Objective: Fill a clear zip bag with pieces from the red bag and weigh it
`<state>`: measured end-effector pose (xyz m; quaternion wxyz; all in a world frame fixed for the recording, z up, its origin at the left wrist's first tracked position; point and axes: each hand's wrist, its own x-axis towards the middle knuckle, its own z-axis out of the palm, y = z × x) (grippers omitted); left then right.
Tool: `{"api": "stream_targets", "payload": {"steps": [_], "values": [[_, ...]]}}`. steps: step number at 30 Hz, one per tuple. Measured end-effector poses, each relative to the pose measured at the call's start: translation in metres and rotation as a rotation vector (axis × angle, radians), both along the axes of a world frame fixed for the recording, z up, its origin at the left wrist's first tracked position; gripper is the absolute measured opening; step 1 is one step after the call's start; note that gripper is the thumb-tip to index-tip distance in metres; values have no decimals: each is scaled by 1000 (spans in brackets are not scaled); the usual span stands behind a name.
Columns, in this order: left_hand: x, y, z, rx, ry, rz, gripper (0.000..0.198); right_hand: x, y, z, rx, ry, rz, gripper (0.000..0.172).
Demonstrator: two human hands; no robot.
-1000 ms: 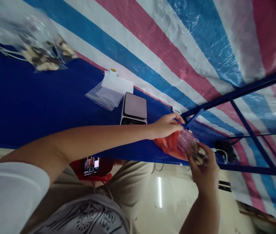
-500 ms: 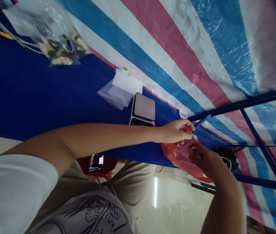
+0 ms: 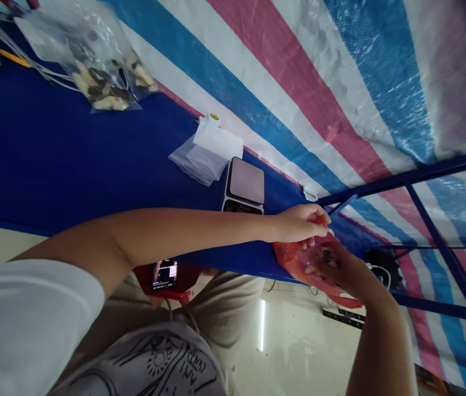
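A thin red plastic bag (image 3: 288, 256) hangs at the right end of the blue table, partly over its front edge. My left hand (image 3: 303, 224) pinches the bag's rim and holds its mouth up. Inside the mouth is my right hand (image 3: 346, 269), its fingers curled round small cream-and-dark pieces (image 3: 329, 257), whose kind I cannot make out. The bag's contents are mostly hidden by the hand and the red film. A small digital scale (image 3: 247, 181) with a bare weighing plate stands just beyond my left forearm.
Clear bags of cream-and-dark pieces (image 3: 105, 91) lie at the far left, beside cables and an orange pen (image 3: 14, 58). Flat clear bags (image 3: 198, 159) lie left of the scale. Blue frame bars (image 3: 381, 181) stand right. A phone (image 3: 165, 274) rests on a red stool (image 3: 144, 280).
My right hand has shifted slightly within the bag's mouth, and more of the bag's inside shows. My left hand keeps its hold on the rim. The view has shifted a little.
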<state>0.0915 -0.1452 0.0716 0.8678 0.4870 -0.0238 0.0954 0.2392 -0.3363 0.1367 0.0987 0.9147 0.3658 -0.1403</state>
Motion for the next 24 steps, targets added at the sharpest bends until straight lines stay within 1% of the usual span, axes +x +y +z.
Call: {"api": "stream_targets", "payload": {"steps": [1,3,6,11,14,17,19,24], "values": [[1,0,-1,6,1,-1,19,2,-2,0,18,14,13,64],[3,0,-3,10,-2,3,19,7,-6,1,71,31,19,59],[3,0,-3,-9,6,10,17,13,-10,1,135,9,-8,53],[0,1,1,-22,34,9,15,15,-14,5,138,58,6,50],[-2,1,1,-32,21,8,15,13,-15,10,145,103,-16,53],[-1,1,1,-23,23,3,14,10,-15,14,133,137,-20,44],[0,2,0,-20,31,1,14,8,-14,17,121,123,-8,39],[0,2,-1,-29,33,10,15,4,-14,19,155,199,-40,48]]}}
